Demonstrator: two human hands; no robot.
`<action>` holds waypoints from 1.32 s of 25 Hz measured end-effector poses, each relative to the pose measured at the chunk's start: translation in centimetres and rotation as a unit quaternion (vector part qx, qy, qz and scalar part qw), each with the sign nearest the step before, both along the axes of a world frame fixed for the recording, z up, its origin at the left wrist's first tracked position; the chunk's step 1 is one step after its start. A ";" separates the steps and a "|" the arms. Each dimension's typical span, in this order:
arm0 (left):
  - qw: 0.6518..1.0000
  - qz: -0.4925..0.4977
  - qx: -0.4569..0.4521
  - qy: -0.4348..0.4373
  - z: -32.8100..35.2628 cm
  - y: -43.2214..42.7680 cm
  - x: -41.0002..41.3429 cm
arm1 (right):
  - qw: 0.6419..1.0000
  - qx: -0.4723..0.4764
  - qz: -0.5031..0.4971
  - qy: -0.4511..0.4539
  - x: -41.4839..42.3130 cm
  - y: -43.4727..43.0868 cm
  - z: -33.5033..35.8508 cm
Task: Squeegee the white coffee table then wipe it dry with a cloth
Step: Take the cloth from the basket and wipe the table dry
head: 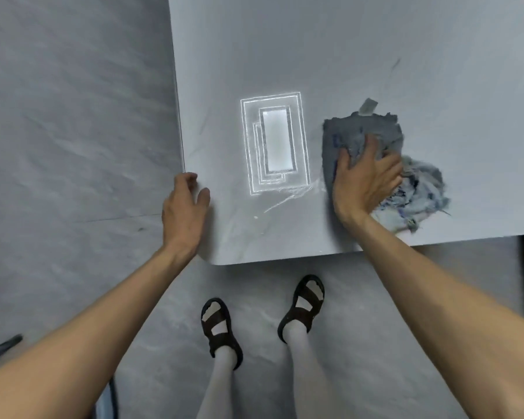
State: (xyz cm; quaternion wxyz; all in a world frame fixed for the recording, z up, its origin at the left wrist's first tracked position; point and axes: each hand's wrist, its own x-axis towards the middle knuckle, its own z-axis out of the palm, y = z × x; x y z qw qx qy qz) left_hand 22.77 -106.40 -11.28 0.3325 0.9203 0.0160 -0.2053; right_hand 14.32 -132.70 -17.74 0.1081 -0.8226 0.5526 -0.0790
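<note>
The white coffee table (345,55) fills the upper right of the head view, with its near left corner in front of me. A crumpled blue-grey cloth (363,131) lies on the table near the front edge. My right hand (363,179) presses flat on the cloth, fingers spread and partly sunk into its folds. My left hand (183,207) rests on the table's left edge near the corner, fingers curled over the rim. Thin wet streaks (288,198) shine on the surface between my hands. No squeegee is in view.
A ceiling light's rectangular reflection (274,140) glares on the tabletop between my hands. Grey marbled floor (73,116) lies left of and below the table. My feet in dark sandals (221,328) stand just before the front edge. A dark object (3,346) sits at the lower left.
</note>
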 end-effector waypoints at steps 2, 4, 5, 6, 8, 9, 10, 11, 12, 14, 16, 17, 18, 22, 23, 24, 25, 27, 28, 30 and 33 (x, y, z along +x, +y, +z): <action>1.000 0.007 0.003 0.010 0.0 2.5 0.3 | 0.991 0.010 0.132 -0.008 1.7 5.6 0.1; 1.000 0.001 0.001 0.020 0.0 4.7 0.5 | 0.967 0.010 0.254 -0.010 2.6 10.5 0.2; 1.000 -0.004 0.001 0.024 0.0 5.7 0.5 | 0.952 0.013 0.304 -0.007 2.7 12.3 0.3; 0.999 -0.013 0.003 0.029 -0.1 6.5 0.4 | 0.937 0.014 0.348 -0.002 2.6 13.7 0.4; 0.998 -0.043 0.011 0.039 -0.1 7.6 0.3 | 0.906 0.008 0.423 0.015 1.9 15.3 0.5; 0.997 -0.062 0.015 0.043 -0.1 7.9 0.2 | 0.888 0.004 0.459 0.020 1.3 15.8 0.5; 0.996 -0.082 0.020 0.042 -0.1 8.2 -0.1 | 0.869 0.000 0.495 0.020 0.7 16.3 0.5; 0.993 -0.107 0.029 0.032 -0.1 8.3 -0.4 | 0.847 -0.002 0.532 0.018 0.2 16.5 0.5; 0.990 -0.136 0.038 0.014 -0.1 8.1 -0.7 | 0.822 -0.004 0.569 0.018 -0.3 16.5 0.5; 0.980 -0.192 0.051 -0.024 0.0 7.0 -1.6 | 0.767 -0.013 0.641 0.024 -1.1 15.8 0.5; 0.972 -0.227 0.051 -0.034 0.2 5.3 -2.9 | 0.711 -0.012 0.703 0.028 -1.8 14.0 0.7; 0.970 -0.237 0.052 -0.032 0.3 4.4 -3.5 | 0.680 -0.007 0.733 0.029 -2.1 12.8 0.9; 0.966 -0.249 0.057 -0.029 0.4 3.4 -4.2 | 0.652 -0.005 0.758 0.032 -2.7 11.2 1.0; 0.945 -0.310 0.104 -0.004 0.2 -1.2 -7.0 | 0.645 -0.011 0.762 0.059 -6.7 1.8 0.5; 0.942 -0.317 0.112 -0.006 0.1 -2.7 -7.6 | 0.677 -0.016 0.733 0.070 -8.0 -1.0 0.4; 0.943 -0.314 0.113 -0.011 0.0 -4.1 -8.0 | 0.714 -0.021 0.695 0.080 -9.2 -3.7 0.4; 0.944 -0.308 0.114 -0.017 0.0 -5.5 -8.3 | 0.751 -0.026 0.654 0.088 -10.4 -6.2 0.5; 0.941 -0.311 0.132 -0.020 -0.2 -9.1 -8.9 | 0.815 -0.042 0.569 0.098 -13.3 -12.0 0.8; 0.935 -0.320 0.149 -0.021 -0.4 -10.8 -9.2 | 0.847 -0.053 0.519 0.099 -14.9 -14.8 0.9; 0.925 -0.333 0.184 -0.005 -0.9 -13.7 -9.6 | 0.920 -0.069 0.376 0.093 -17.6 -19.0 1.0; 0.933 -0.286 0.209 0.063 -1.4 -16.4 -10.0 | 0.993 -0.073 0.041 0.088 -18.3 -20.1 0.6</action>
